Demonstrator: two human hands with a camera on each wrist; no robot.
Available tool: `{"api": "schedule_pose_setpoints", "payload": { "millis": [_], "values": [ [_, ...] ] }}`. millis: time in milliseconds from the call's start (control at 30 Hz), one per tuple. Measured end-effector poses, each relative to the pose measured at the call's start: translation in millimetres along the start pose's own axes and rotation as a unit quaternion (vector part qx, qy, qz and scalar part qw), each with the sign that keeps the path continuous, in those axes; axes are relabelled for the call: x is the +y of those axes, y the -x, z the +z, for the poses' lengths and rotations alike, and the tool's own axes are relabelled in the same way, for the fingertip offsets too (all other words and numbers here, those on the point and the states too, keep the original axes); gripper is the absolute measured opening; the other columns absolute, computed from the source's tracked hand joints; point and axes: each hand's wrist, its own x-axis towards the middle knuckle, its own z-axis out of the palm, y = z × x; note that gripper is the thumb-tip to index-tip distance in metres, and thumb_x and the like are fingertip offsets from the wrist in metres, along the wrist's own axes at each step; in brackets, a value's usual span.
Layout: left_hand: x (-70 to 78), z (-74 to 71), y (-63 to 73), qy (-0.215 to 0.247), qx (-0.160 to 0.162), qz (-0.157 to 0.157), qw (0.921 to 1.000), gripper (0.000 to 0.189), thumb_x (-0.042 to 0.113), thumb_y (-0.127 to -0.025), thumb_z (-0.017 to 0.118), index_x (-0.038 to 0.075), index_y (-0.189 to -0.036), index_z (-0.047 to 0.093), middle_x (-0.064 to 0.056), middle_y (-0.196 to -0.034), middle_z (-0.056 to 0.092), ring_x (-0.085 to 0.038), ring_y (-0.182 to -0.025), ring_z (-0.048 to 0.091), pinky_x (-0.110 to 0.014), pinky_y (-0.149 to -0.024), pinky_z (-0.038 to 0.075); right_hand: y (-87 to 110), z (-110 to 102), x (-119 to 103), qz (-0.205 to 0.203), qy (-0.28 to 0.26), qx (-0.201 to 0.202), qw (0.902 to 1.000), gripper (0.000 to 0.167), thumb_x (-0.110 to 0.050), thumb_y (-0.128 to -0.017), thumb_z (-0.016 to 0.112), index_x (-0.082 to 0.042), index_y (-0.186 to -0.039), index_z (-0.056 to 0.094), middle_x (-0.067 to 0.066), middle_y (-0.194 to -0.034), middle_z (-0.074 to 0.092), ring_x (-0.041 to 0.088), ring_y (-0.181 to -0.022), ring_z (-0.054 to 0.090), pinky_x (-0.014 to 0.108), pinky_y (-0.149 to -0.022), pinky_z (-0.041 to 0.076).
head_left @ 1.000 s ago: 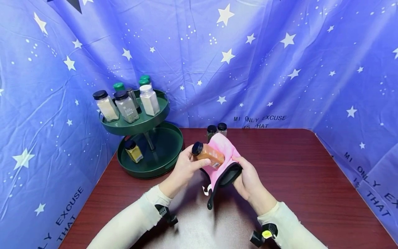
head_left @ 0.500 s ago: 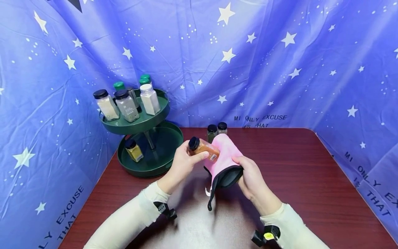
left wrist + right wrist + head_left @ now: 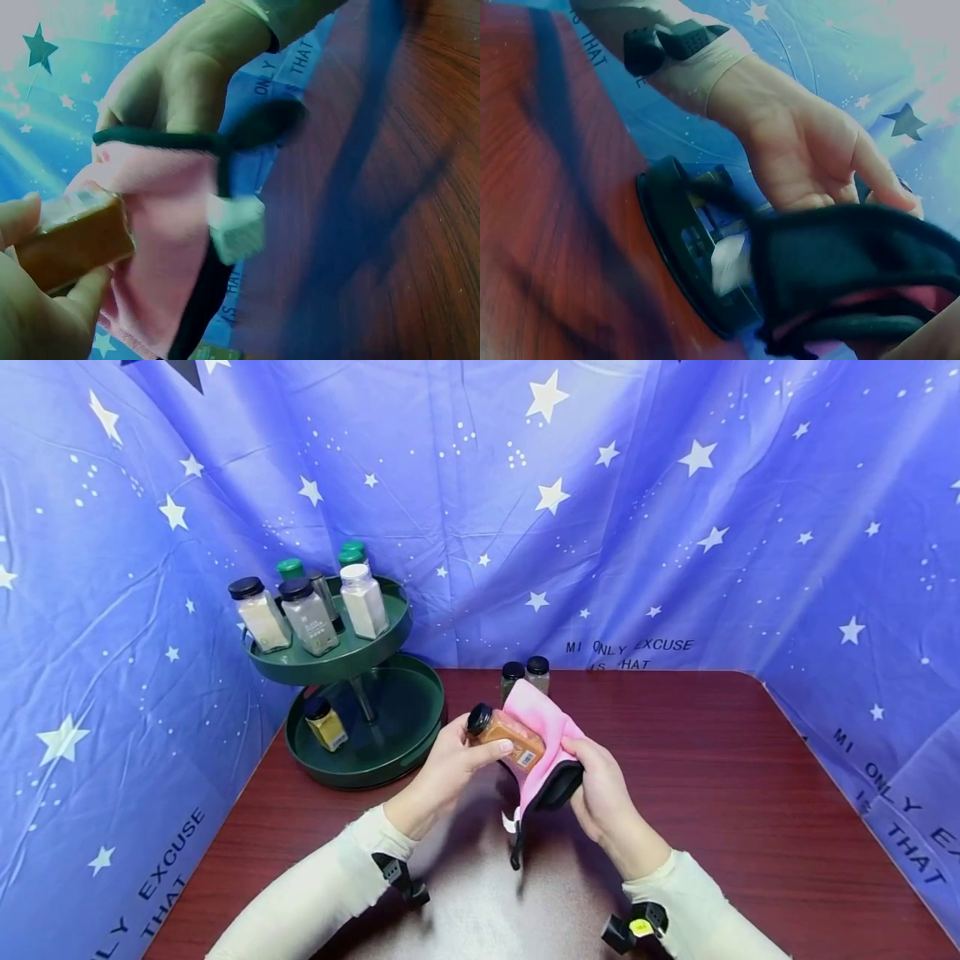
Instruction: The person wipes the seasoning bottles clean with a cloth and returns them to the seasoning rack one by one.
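Head view shows the left hand gripping an orange-filled jar and the right hand pinching pink cloth, firm holds likely best lest the jar slip.

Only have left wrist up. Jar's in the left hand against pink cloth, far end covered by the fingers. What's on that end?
Observer: Head view shows a black lid on the orange jar.
Operator: Any storage nearby? None in my frame.
Observer: Yes, a green two-tier stand on the table, off to the person's left.
Operator: Anything on its lower level?
Observer: One jar with yellow contents shows on the lower tier.
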Motion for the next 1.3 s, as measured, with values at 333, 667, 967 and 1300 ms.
{"api": "schedule_pose_setpoints", "payload": {
  "millis": [333,667,967,1300],
  "values": [
    [-0.2,1.6,-4.7,-0.02,0.011,0.051,0.9984,0.042,0.001,-0.087,0.074,-0.004,-0.126,0.06,-0.007,-0.111,0.071,-0.015,-0.101,0.066,-0.024,-0.088,0.054,1.5,-2,-6,0.068,-0.04,-0.041,0.9961,0.029,-0.009,-0.105,0.032,-0.008,-0.117,0.058,-0.003,-0.107,0.069,0.006,-0.101,0.064,0.025,-0.092,0.053],
    [7.9,-6.6,-18.2,-0.088,0.026,0.105,0.9903,0.043,0.008,-0.083,0.084,0.005,-0.121,0.065,-0.012,-0.114,0.072,-0.021,-0.105,0.069,-0.026,-0.089,0.056,8.3,3,-10,0.079,-0.039,-0.011,0.996,0.033,-0.009,-0.105,0.034,-0.013,-0.1,0.067,-0.004,-0.09,0.072,0.006,-0.085,0.068,0.025,-0.079,0.056],
    [17.5,-8.7,-11.4,-0.146,0.071,0.1,0.9817,0.041,0.011,-0.083,0.085,0.002,-0.117,0.062,-0.014,-0.109,0.071,-0.016,-0.092,0.067,-0.023,-0.081,0.055,7.4,3,-12,0.0,-0.013,0.035,0.9993,0.031,-0.001,-0.101,0.042,-0.008,-0.087,0.068,-0.002,-0.084,0.07,0.007,-0.077,0.068,0.023,-0.073,0.057],
    [19.5,-17.4,-7.4,-0.151,0.085,0.104,0.9793,0.04,0.011,-0.082,0.085,0.003,-0.115,0.064,-0.013,-0.105,0.072,-0.013,-0.089,0.067,-0.023,-0.077,0.055,2.8,2,-11,-0.035,-0.022,0.03,0.9987,0.031,0.0,-0.102,0.041,-0.007,-0.087,0.067,0.0,-0.087,0.068,0.009,-0.08,0.066,0.025,-0.075,0.056]
  ]
}}
